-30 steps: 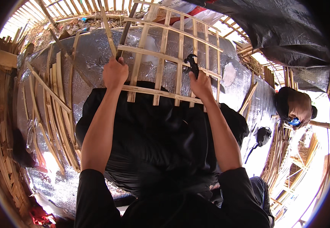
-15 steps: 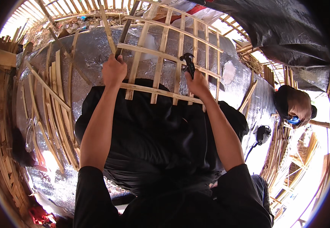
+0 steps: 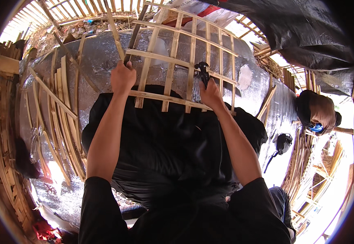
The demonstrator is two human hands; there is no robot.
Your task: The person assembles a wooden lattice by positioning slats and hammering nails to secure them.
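Observation:
In front of me a lattice of pale bamboo strips (image 3: 170,59) stands over my lap, its lower edge against my black clothing. My left hand (image 3: 123,78) is closed at the lattice's left side, around the lower end of a dark strip (image 3: 136,35). A light bamboo stick (image 3: 115,31) also runs down to that fist; whether the fingers hold it too is unclear. My right hand (image 3: 211,94) grips a black claw hammer (image 3: 203,73) by its handle. The hammer head is beside a crossing of strips on the lattice's right half; contact cannot be made out.
A silvery sheet (image 3: 97,51) covers the ground, with loose bamboo strips (image 3: 63,118) lying at the left. Another person (image 3: 321,112) is at the far right, near stacked bamboo (image 3: 297,162). A dark tarp (image 3: 303,36) hangs at the upper right. A small black object (image 3: 283,143) lies nearby.
The hammer head has come slightly down and to the right, with my right hand close to where it was. My left hand keeps its grip, nearly still.

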